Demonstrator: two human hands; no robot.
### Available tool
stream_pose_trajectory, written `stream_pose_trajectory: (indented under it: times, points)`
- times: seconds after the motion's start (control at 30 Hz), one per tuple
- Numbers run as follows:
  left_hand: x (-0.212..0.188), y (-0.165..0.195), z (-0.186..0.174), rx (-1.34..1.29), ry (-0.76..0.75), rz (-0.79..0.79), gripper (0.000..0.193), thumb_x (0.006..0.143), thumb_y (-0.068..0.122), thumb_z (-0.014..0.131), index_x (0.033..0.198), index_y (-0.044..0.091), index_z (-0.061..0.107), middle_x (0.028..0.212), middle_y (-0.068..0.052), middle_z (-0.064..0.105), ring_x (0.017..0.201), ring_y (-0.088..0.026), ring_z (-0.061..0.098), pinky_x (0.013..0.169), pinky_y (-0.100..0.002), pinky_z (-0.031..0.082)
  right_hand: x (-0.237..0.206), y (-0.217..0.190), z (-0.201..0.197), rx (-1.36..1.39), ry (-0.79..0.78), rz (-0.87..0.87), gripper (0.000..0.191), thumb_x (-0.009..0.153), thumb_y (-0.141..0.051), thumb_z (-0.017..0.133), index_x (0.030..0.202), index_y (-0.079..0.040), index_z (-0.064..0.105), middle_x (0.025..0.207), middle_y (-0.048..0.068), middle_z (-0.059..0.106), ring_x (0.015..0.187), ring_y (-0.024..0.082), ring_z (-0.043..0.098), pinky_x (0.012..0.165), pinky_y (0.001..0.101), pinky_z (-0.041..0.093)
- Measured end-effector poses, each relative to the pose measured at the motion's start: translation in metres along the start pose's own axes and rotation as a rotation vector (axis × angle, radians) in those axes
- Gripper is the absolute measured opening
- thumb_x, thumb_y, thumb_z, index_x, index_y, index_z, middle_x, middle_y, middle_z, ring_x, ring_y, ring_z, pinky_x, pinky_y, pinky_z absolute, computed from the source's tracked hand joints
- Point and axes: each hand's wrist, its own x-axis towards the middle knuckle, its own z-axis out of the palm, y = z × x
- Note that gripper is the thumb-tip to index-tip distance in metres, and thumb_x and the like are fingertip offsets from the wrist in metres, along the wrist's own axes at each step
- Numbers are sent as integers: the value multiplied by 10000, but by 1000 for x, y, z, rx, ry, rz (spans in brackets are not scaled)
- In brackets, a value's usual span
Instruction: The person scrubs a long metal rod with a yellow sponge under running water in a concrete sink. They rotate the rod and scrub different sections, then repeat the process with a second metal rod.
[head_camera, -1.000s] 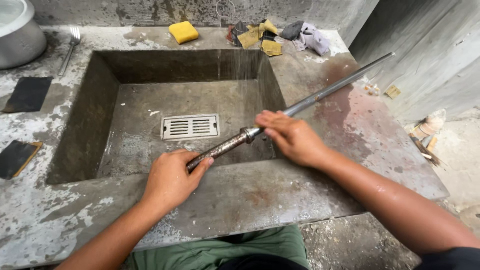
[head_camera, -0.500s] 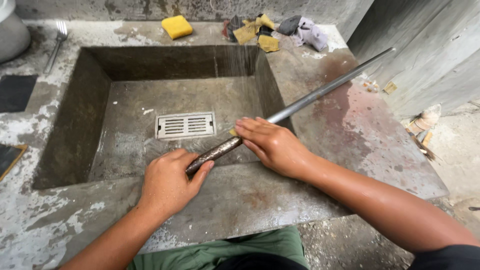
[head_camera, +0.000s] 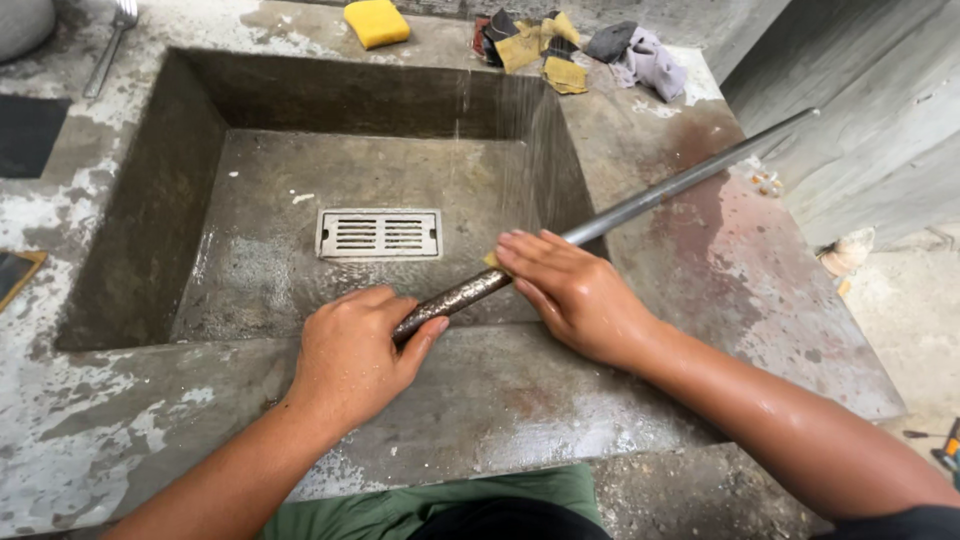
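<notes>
A long metal rod (head_camera: 600, 225) lies slantwise across the middle of the frame, from the near rim of a concrete sink (head_camera: 150, 220) up towards the upper right; its lower stretch (head_camera: 455, 297) is dark, mottled and rough-looking, while the part beyond the hands is smooth, even grey. By that look the cleaning is unfinished, the rough length between the hands being what is left, though how much of the grey was already clean I cannot tell. The left hand (head_camera: 350, 355) is wrapped closed around the rod's near end; the right hand (head_camera: 575, 295) lies over the rod with fingers curled, pressing a small yellowish pad (head_camera: 492, 259) to it. Thin water falls into the basin above a drain grate (head_camera: 379, 234); a yellow sponge (head_camera: 376, 22) and scraps of abrasive paper (head_camera: 540, 50) lie along the top edge; a fork (head_camera: 112, 40) is at upper left.
</notes>
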Motion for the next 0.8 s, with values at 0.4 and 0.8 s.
stream_pose_trajectory:
  times: [0.4,0.8]
  points:
    - [-2,-5,-1,-3,11,20,337,845,381,766,840,45,782,694,-101,664,680,-306,673,627,-448,538,23,-1,5,60,-116,91,346,1002,-100,614,1324,24,646,1371,177,654,1297,335,628,1174,466,433]
    - [-7,-3,1,79,-17,80,356,876,376,758,791,31,753,727,-98,659,719,-277,682,643,-418,556,10,-3,4,98,-97,107,333,1015,-118,581,1310,20,651,1374,188,661,1304,337,620,1185,457,414]
